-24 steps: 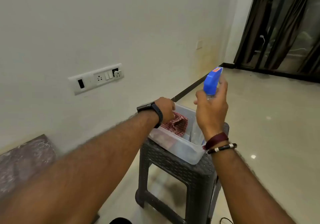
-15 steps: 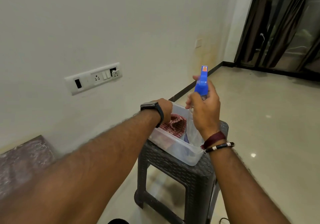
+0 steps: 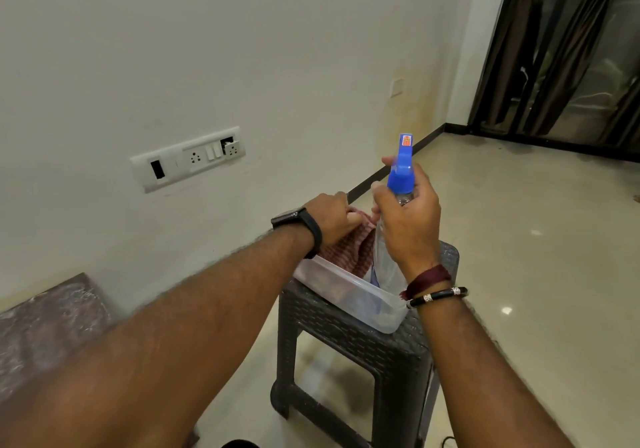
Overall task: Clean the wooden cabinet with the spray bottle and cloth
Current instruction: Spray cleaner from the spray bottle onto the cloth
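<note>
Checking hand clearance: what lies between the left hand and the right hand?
Head view: only a fold of the red checked cloth shows between left hand and right hand, above the clear tub.

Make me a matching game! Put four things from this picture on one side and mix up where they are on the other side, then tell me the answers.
Things:
1. spray bottle
2. checked cloth
3. clear plastic tub
4. switch panel

Places:
A. on the wall
B. on top of the dark stool
C. held by the right hand
D. in the tub, gripped by the left hand

Pairs: 1-C, 2-D, 3-B, 4-A
</note>
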